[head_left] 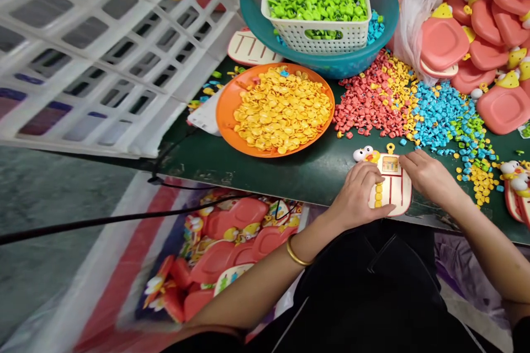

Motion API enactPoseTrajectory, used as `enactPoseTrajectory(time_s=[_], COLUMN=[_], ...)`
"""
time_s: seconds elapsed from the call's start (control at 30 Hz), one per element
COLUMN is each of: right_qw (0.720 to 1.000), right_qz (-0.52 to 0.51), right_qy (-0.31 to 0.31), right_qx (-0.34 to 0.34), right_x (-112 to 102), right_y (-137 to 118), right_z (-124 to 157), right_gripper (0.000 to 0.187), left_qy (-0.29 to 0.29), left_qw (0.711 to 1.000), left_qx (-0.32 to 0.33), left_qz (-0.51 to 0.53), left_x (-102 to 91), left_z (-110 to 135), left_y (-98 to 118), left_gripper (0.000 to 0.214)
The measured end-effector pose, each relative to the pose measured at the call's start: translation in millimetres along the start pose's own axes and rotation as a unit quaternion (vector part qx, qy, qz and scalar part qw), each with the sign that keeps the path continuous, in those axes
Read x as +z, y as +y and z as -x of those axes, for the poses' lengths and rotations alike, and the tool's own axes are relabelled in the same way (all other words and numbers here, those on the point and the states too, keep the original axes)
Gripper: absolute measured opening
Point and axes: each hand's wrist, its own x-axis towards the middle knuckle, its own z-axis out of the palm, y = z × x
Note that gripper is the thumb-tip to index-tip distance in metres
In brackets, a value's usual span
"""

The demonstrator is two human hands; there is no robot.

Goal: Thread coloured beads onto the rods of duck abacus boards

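A cream toy board [396, 190] with red slots and a pop-eyed yellow-and-white character head on top lies at the green table's front edge. My left hand [359, 194] grips its left side, thumb across the lower part and fingers bent over the upper left. Yellow pieces [378, 195] fill part of the left slot beside those fingers. At the board's upper right, my right hand [430, 177] has its fingers bent together against the surface; whatever they pinch is hidden. A small printed picture [390, 164] shows between the hands.
An orange plate [226, 116] of yellow discs stands left of the board. Behind are a teal basin [252, 11] and a white basket [290, 33] of green pieces. Loose red pieces [364, 100] and blue pieces [439, 110] lie ahead. A white crate [144, 138] leans left.
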Motion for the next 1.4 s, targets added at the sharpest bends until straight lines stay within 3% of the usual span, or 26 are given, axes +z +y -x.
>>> enactPoseTrajectory(time_s=[0.13, 0.37, 0.63, 0.73, 0.9, 1.0, 1.1, 1.23, 1.4], right_qw=[0.990, 0.967, 0.981, 0.975, 0.937, 0.927, 0.945, 0.981, 0.986], right_qz=[-0.124, -0.210, -0.186, -0.214, -0.279, -0.279, -0.232, -0.141, -0.151], right_qy=[0.042, 0.126, 0.057, 0.062, 0.151, 0.159, 0.156, 0.107, 0.069], right_qx=[-0.050, 0.076, 0.023, 0.015, 0.146, 0.195, 0.172, 0.083, -0.001], right_x=[5, 21, 18, 22, 31, 33, 32, 28, 22], right_y=[27, 20, 25, 28, 12, 1, -3, 2, 15], right_z=[10, 17, 13, 12, 14, 13, 12, 13, 13], right_gripper=[0.023, 0.022, 0.030, 0.030, 0.025, 0.025, 0.023, 0.028, 0.030], left_qy=[-0.021, -0.024, -0.039, -0.040, -0.026, -0.024, -0.030, -0.024, -0.032], left_qw=[1.000, 0.999, 0.999, 0.999, 0.999, 0.999, 0.999, 0.999, 0.999], left_qx=[0.009, 0.009, -0.001, 0.001, 0.016, 0.015, 0.007, 0.020, 0.004], left_qz=[0.020, 0.019, 0.021, 0.026, 0.022, 0.022, 0.022, 0.018, 0.036], left_x=[-1.4, -2.4, -3.7, -4.2, -3.4, -3.1, -2.9, -3.3, -4.4], left_z=[-2, -2, -3, -3, -3, -2, -2, -1, -1], left_y=[-2, -2, -2, -2, -3, -3, -3, -3, -3], left_gripper=[0.054, 0.051, 0.050, 0.049, 0.050, 0.051, 0.052, 0.051, 0.052])
